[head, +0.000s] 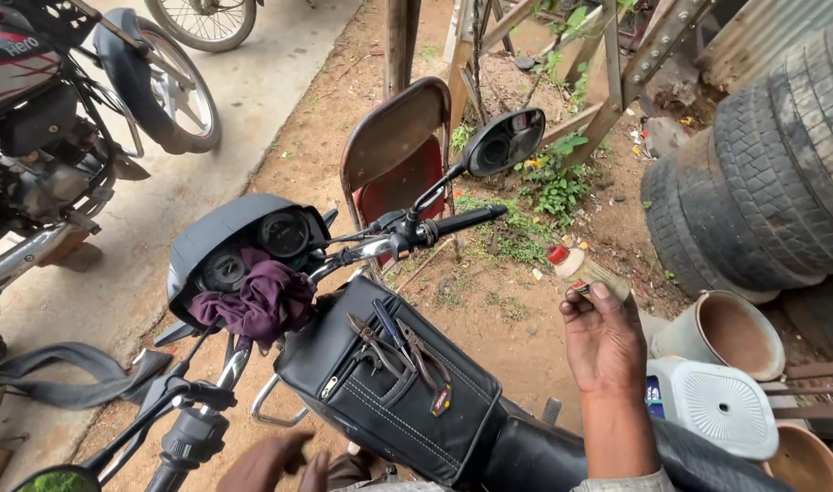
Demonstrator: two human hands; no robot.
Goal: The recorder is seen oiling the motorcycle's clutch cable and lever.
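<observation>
Motorcycle tank bag (389,392), tools pocketed; purple rag (257,305) on dash.
Right hand (603,342) grips small red-capped bottle (585,271); left hand (270,463) blurred, grip unclear; stacked tyres (762,182) beyond.

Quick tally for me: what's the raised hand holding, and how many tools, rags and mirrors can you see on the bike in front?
Small bottle with red cap, held in the right hand: 1
Hand tools in the black tank bag pocket: 3, as far as shows
Purple rag on the dash: 1
Mirrors: 2, one cut off at the bottom edge
Total: 7
</observation>
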